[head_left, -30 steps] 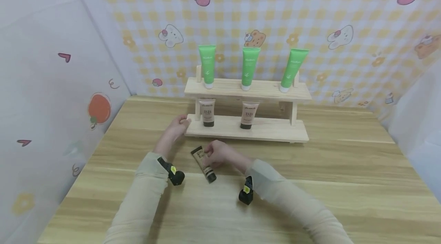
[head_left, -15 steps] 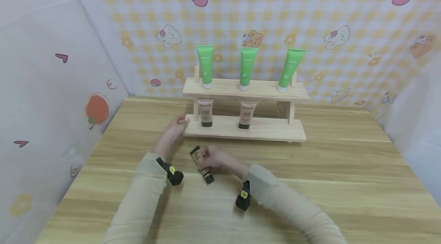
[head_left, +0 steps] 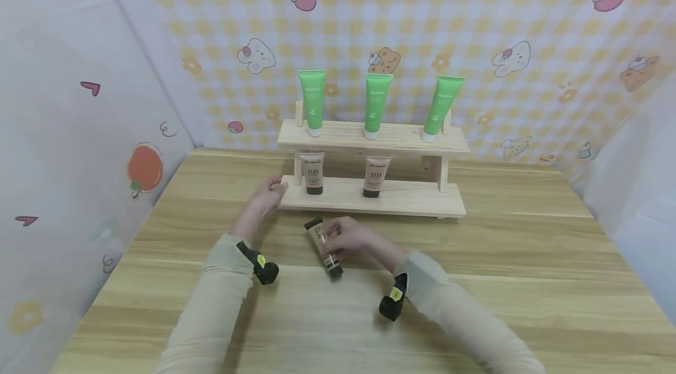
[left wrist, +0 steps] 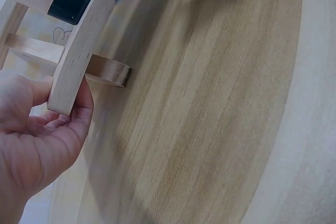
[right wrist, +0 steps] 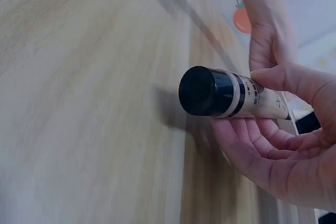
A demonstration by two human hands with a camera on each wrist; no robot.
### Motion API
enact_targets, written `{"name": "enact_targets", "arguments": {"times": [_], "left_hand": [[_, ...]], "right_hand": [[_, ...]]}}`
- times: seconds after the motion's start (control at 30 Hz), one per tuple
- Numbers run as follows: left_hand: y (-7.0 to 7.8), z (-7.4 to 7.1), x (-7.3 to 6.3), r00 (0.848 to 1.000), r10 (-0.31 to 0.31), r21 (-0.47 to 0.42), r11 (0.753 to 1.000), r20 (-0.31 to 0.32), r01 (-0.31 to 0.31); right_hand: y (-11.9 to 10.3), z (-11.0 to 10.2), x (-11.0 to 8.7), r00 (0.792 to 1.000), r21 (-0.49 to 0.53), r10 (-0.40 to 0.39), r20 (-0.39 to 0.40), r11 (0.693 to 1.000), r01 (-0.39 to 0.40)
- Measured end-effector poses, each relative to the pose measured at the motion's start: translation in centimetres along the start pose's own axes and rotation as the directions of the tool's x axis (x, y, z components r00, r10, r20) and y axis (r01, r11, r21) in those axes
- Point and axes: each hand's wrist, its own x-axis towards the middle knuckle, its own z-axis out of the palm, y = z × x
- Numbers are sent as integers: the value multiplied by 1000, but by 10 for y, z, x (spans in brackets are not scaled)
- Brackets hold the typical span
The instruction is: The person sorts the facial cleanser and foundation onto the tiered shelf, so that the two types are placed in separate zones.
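In the head view my left hand (head_left: 268, 195) pinches the left end of the lower board of a two-tier wooden shelf (head_left: 406, 201). The left wrist view shows the thumb on top of that board (left wrist: 79, 59) and the fingers curled beneath it. My right hand (head_left: 348, 237) holds a beige squeeze tube (head_left: 318, 234) with a black cap, tilted in front of the shelf. Seen from the right wrist, the thumb lies on one side of the tube (right wrist: 244, 95) and the fingers on the other; its cap faces the camera, above the table with a shadow below.
Several green tubes, one being the middle tube (head_left: 377, 105), stand on their white caps on the upper tier. Two pinkish BB cream tubes, left (head_left: 313, 174) and right (head_left: 376, 177), stand on the lower tier. A patterned cloth (head_left: 222, 39) hangs behind the wooden table (head_left: 528, 245).
The right hand has closed its grip on the tube, raised it from the tabletop and shifted it a little right. The left hand stays at the shelf end. The head view has drifted slightly.
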Motion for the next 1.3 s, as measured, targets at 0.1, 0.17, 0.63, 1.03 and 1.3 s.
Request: {"name": "enact_targets", "arguments": {"times": [0.1,0.17,0.63,1.03,1.3], "left_hand": [[0,0,0,1000,-8,-11,1000,5,8],[0,1,0,1000,-18,-18,1000,4,18],[1,2,-1,1000,-19,-29,999,0,19],[0,0,3,998,-65,-68,996,5,65],[3,2,5,999,-46,-65,997,-1,46]], "right_hand": [[3,-9,-6,1000,-7,-2,10,1000,2],[4,-15,-10,1000,-13,2,19,1000,-2],[14,-70,-41,1000,-61,9,-24,998,-11],[33,-116,-68,994,-24,1,-107,1000,-4],[33,-146,-83,965,41,-38,-258,998,51]]}}
